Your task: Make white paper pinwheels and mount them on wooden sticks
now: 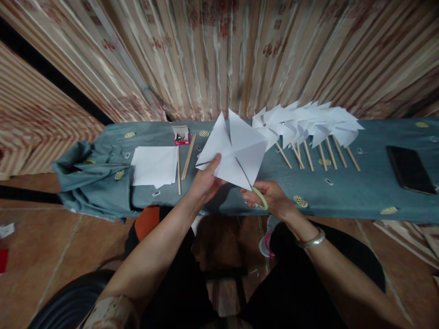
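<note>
My left hand point(206, 179) pinches a white square paper sheet point(229, 157) above the table, thumb on top and fingers beneath. Slits run inward from its corners. In my right hand point(269, 196) is a pair of scissors point(262, 199) with pale green handles, at the lower corner of the sheet; the paper and fingers hide most of the blades. Several white paper pinwheels point(308, 123) on wooden sticks lie in an overlapping row to the right. Left of the held sheet are a stack of white paper point(155, 165) and a few loose wooden sticks point(188, 156).
A small open red box point(181, 135) of metal pins stands behind the sticks. A black phone point(410, 169) lies at the right on the blue-green tablecloth point(343, 192). Cloth is bunched point(92, 183) at the left end. A striped curtain point(212, 59) hangs behind the table.
</note>
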The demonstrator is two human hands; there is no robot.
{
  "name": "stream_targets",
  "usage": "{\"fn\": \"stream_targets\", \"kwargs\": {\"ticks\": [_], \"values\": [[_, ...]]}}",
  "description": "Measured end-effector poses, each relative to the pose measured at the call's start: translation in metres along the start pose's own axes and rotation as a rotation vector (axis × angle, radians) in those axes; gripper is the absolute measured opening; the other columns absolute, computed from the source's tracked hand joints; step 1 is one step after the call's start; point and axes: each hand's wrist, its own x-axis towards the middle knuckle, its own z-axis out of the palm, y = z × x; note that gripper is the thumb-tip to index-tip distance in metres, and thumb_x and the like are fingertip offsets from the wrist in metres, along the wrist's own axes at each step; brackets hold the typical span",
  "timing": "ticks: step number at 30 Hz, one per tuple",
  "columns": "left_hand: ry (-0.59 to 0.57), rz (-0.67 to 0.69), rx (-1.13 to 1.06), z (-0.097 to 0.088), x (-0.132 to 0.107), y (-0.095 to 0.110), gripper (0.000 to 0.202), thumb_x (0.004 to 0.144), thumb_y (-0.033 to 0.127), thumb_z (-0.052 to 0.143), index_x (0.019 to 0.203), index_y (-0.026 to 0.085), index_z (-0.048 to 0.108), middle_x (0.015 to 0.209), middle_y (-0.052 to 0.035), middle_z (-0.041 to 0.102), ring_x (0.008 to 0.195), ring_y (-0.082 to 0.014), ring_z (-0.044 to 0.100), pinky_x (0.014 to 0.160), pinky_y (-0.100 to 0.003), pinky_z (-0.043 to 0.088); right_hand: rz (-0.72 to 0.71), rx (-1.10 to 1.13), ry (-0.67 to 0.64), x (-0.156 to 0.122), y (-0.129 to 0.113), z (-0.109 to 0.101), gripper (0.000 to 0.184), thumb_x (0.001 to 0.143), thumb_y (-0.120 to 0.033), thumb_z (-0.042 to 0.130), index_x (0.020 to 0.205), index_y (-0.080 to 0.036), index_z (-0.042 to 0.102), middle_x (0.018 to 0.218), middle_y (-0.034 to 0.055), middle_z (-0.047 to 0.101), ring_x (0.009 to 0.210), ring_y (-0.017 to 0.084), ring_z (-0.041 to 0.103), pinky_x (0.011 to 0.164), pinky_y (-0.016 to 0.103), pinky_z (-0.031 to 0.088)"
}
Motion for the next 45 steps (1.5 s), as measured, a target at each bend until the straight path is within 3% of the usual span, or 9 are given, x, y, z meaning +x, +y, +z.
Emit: {"fn": "stream_targets", "kwargs": {"ticks": [7,12,17,23,27,32,34,38,45], "values": [[0.008,0.001,-0.009,0.0,0.0,-0.001,0.03,0.082,0.03,0.07,0.109,0.016,0.066,0.108,-0.0099,0.073,0.101,-0.0251,0.068,0.085,-0.037,0.056,0.009,0.012,-0.001,-0.001,-0.001,0.003,0.051,0.05,-0.06,0.084,0.069,-0.015,0.069,0.049,-0.0007,0.06,0.045,0.01,0.052,0.044,0.023,0.038],[0.01,0.019,-0.027,0.001,0.0,0.001,0.025,0.086,0.026,0.065,0.109,0.015,0.066,0.11,-0.0085,0.073,0.103,-0.0239,0.068,0.089,-0.038,0.055,0.034,-0.002,-0.088,-0.005,-0.004,0.002,0.052,0.055,-0.061,0.081,0.075,-0.015,0.068,0.058,0.0007,0.064,0.051,0.009,0.054,0.049,0.023,0.041],[-0.026,0.09,-0.074,-0.003,0.006,0.012,0.03,0.087,0.022,0.062,0.116,0.014,0.063,0.112,-0.0107,0.072,0.106,-0.023,0.067,0.094,-0.038,0.054,0.096,-0.101,-0.234,-0.013,-0.009,-0.01,0.049,0.062,-0.057,0.079,0.082,-0.014,0.067,0.065,0.0018,0.065,0.058,0.011,0.055,0.053,0.023,0.042],[0.05,0.118,-0.097,-0.012,0.013,0.024,0.039,0.085,0.021,0.067,0.122,0.017,0.059,0.113,-0.0102,0.072,0.103,-0.0218,0.069,0.092,-0.037,0.056,0.173,-0.111,-0.356,-0.027,-0.018,-0.036,0.052,0.059,-0.056,0.082,0.085,-0.014,0.066,0.064,0.0002,0.062,0.055,0.012,0.055,0.052,0.026,0.042],[0.02,0.119,-0.037,-0.016,0.011,0.022,0.036,0.083,0.02,0.067,0.118,0.018,0.062,0.111,-0.0092,0.073,0.101,-0.0216,0.069,0.091,-0.037,0.056,0.069,-0.101,-0.191,-0.029,-0.017,-0.054,0.054,0.057,-0.058,0.082,0.088,-0.015,0.069,0.063,0.002,0.063,0.056,0.015,0.057,0.053,0.028,0.044],[-0.089,0.076,0.063,-0.015,0.006,0.012,0.03,0.077,0.019,0.071,0.106,0.013,0.068,0.101,-0.009,0.075,0.091,-0.021,0.071,0.086,-0.034,0.056,-0.211,-0.092,0.389,-0.018,-0.012,-0.064,0.052,0.058,-0.055,0.082,0.095,-0.022,0.067,0.079,0.0037,0.07,0.068,0.018,0.062,0.061,0.03,0.048],[-0.129,0.05,0.117,-0.014,0.005,0.008,0.027,0.072,0.02,0.075,0.097,0.012,0.071,0.095,-0.009,0.076,0.085,-0.0211,0.071,0.08,-0.032,0.056,-0.29,-0.117,0.498,-0.012,-0.011,-0.063,0.053,0.057,-0.054,0.083,0.096,-0.023,0.065,0.084,0.0035,0.071,0.076,0.02,0.064,0.068,0.033,0.05],[-0.168,-0.03,0.237,-0.014,0.003,0.0,0.028,0.064,0.025,0.081,0.086,0.01,0.072,0.087,-0.0098,0.076,0.075,-0.0207,0.07,0.072,-0.029,0.053,-0.261,-0.107,0.408,-0.006,-0.007,-0.06,0.057,0.052,-0.051,0.086,0.096,-0.022,0.065,0.08,0.0012,0.07,0.076,0.019,0.064,0.068,0.031,0.05],[-0.207,-0.1,0.278,-0.011,0.0,-0.004,0.039,0.061,0.034,0.083,0.092,0.014,0.072,0.091,-0.0089,0.075,0.094,-0.0272,0.069,0.084,-0.034,0.052,-0.1,0.058,0.176,-0.002,-0.001,-0.05,0.054,0.049,-0.043,0.089,0.09,-0.016,0.067,0.071,0.0003,0.07,0.058,0.014,0.059,0.053,0.026,0.047]]}}
